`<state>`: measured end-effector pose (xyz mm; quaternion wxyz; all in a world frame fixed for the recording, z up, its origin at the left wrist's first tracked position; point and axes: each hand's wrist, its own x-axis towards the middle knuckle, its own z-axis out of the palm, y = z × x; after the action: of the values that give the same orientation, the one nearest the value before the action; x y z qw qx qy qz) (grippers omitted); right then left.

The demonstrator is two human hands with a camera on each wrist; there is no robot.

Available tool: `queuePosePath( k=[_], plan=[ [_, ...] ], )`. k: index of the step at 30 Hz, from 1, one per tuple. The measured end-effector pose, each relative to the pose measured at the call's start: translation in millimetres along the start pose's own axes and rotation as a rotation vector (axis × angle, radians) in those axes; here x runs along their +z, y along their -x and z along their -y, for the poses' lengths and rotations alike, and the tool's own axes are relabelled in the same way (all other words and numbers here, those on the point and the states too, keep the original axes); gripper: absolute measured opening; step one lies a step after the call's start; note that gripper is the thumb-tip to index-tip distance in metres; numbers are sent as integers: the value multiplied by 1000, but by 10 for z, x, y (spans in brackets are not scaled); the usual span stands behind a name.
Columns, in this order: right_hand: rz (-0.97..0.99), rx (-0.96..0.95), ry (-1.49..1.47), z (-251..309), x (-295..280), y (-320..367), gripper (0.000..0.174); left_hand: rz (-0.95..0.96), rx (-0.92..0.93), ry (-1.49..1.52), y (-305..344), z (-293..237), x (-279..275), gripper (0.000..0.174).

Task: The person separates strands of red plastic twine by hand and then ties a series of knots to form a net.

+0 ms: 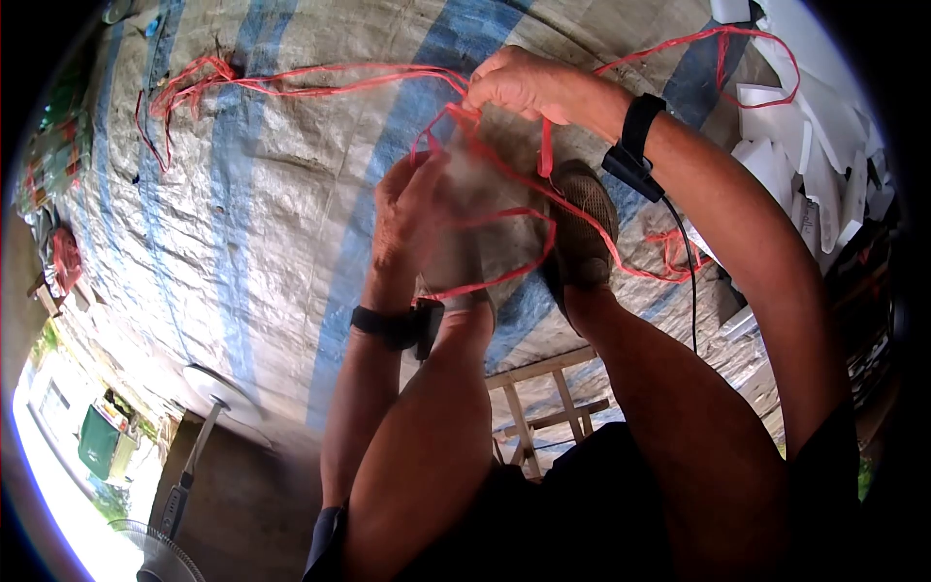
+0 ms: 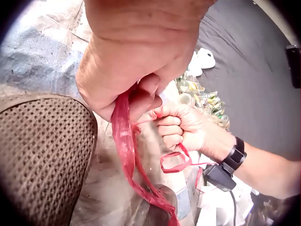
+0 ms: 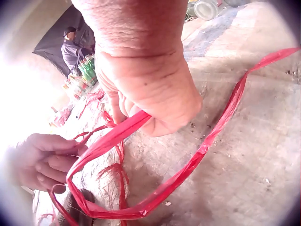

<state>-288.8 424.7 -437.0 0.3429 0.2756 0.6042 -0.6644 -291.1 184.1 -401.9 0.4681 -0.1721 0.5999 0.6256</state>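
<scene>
Red plastic twine (image 1: pixel 339 70) runs across the striped sheet to both hands. The left hand (image 1: pixel 412 209) has its fingers curled round a strand; in the left wrist view a flat red ribbon (image 2: pixel 124 141) hangs from that hand (image 2: pixel 136 70). Further up and to the right, the right hand (image 1: pixel 524 85) grips the twine. In the right wrist view a wide red loop (image 3: pixel 188 169) comes out of the right hand's (image 3: pixel 150 89) curled fingers, and the left hand (image 3: pixel 47 162) pinches a strand beside it.
Shoes (image 1: pixel 584 218) stand on the striped sheet (image 1: pixel 291 194) below the hands. White foam pieces (image 1: pixel 815 145) pile at the right. A fan (image 1: pixel 155 553) is at lower left, a wooden frame (image 1: pixel 548 388) between the legs. Another person (image 3: pixel 73 52) and bottles (image 3: pixel 87 70) are in the background.
</scene>
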Motion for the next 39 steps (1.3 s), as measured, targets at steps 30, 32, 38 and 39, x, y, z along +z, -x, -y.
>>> queuePosePath(
  k=[30, 32, 38, 39],
  plan=[
    [-114, -317, 358, -146, 98, -123, 17, -760, -21, -1096, 1513, 1009, -3172, 62],
    [-138, -314, 394, -127, 84, -120, 17, -747, -81, -1100, 1484, 873, -3151, 54],
    [-108, -321, 396, -179, 69, -144, 18, -960, 536, -1308, 1047, 579, -2900, 15],
    [-124, -337, 448, -191, 48, -156, 19, -922, 513, -1258, 1002, 521, -2832, 16]
  ],
)
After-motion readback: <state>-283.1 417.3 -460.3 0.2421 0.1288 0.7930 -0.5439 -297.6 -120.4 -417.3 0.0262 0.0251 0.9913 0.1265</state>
